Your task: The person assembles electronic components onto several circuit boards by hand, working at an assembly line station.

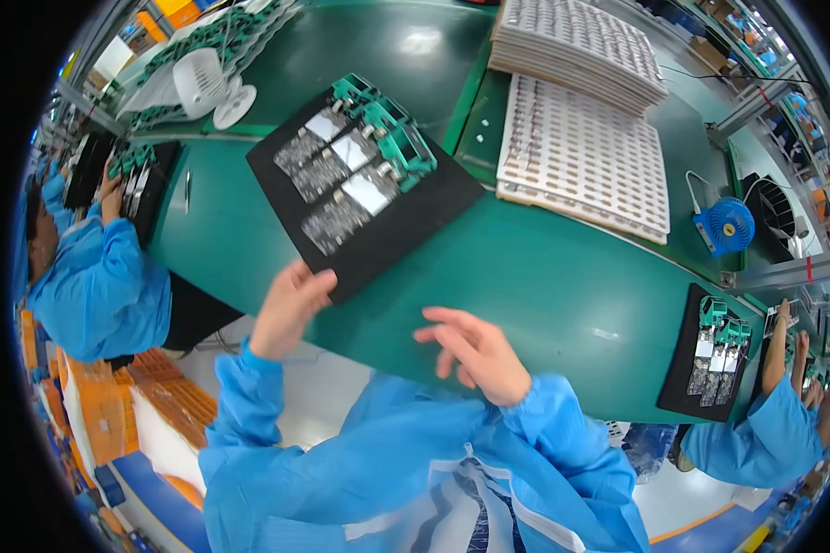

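A black mat (398,241) lies slanted on the green bench in front of me. Three circuit boards (315,175) with silvery white squares rest on it side by side. Green plastic pieces (401,147) sit at their far ends. My left hand (290,302) pinches the mat's near corner, thumb on top and fingers partly hidden. My right hand (478,352) hovers over the bench's near edge, to the right of the mat and apart from it. Its fingers are loosely bent and spread, with nothing in them.
White trays with rows of small parts (586,157) are stacked at the back right. Beyond them stands a blue fan (730,226); a white fan (203,83) is at the back left. Another loaded black mat (673,378) lies at right. Co-workers in blue sit on both sides.
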### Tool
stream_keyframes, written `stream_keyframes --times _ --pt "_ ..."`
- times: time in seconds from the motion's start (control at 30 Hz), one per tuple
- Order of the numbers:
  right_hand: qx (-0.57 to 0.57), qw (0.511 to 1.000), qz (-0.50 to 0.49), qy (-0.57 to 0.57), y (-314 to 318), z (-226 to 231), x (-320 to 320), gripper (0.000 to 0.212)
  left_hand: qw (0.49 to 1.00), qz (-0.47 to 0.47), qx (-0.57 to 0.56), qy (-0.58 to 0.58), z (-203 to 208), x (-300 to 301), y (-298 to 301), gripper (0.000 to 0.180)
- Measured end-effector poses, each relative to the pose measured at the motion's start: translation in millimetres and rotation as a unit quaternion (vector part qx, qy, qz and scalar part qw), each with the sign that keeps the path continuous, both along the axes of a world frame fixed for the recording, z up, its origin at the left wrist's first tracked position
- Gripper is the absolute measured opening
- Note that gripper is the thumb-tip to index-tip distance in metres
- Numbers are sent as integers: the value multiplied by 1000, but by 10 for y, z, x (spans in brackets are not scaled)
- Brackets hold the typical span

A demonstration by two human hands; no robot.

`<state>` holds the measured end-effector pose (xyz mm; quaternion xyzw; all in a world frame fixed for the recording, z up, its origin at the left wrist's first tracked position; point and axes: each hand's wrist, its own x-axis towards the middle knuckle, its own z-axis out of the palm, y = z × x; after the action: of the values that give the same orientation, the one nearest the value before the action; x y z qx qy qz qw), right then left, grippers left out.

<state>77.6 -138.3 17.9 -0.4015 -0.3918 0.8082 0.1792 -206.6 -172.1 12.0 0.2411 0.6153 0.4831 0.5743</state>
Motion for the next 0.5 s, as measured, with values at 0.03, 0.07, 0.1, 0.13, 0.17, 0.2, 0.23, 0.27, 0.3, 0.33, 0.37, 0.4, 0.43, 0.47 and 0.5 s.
stream_keyframes --times 0.03,0.07,0.1,0.13,0.17,0.2,0.23,0.27,0.3,0.33,0.37,0.4,0.43,0.47,0.5 --pt "-54 998 15 27 -3 1 -102 47 1000 -19 -18 12 -46 74 -288 26" --pt "-78 996 4 45 -32 -84 -188 51 1000 -24 8 -13 -115 208 -519 27" --pt "-119 993 -22 1 -60 -146 -245 49 999 -32 -5 -20 -78 378 -684 28" --pt "-159 985 -47 -43 -99 -206 -272 48 999 -38 -17 -27 -32 529 -828 28" --pt "-147 988 -17 -40 -136 -315 -177 43 997 -49 -32 -48 -64 632 -962 27" --pt "-116 992 -37 -34 -191 -309 -98 41 992 -106 -59 -39 -48 656 -1041 27" --pt "-81 994 -61 -29 -238 -302 -17 39 982 -167 -81 -31 -32 648 -1059 26" --pt "-88 992 -71 -51 -262 -384 142 34 968 -239 -75 -4 16 637 -1041 20" --pt "-63 992 -91 -68 -304 -369 334 32 966 -247 -75 -8 65 658 -1031 20" --pt "-38 989 -112 -86 -326 -332 528 30 948 -308 -14 74 111 676 -976 17" --pt "-17 985 -140 -100 -307 -269 706 27 917 -364 49 155 164 699 -898 16" --pt "4 981 -146 -127 -270 -279 936 25 913 -337 89 214 264 746 -764 10" --pt "25 976 -151 -156 -235 -297 1158 23 900 -316 154 257 277 760 -595 9" --pt "51 970 -170 -168 -203 -283 1340 21 882 -292 220 296 289 778 -408 9" --pt "65 959 -185 -204 -164 -256 1533 21 874 -264 228 338 333 877 -196 12"
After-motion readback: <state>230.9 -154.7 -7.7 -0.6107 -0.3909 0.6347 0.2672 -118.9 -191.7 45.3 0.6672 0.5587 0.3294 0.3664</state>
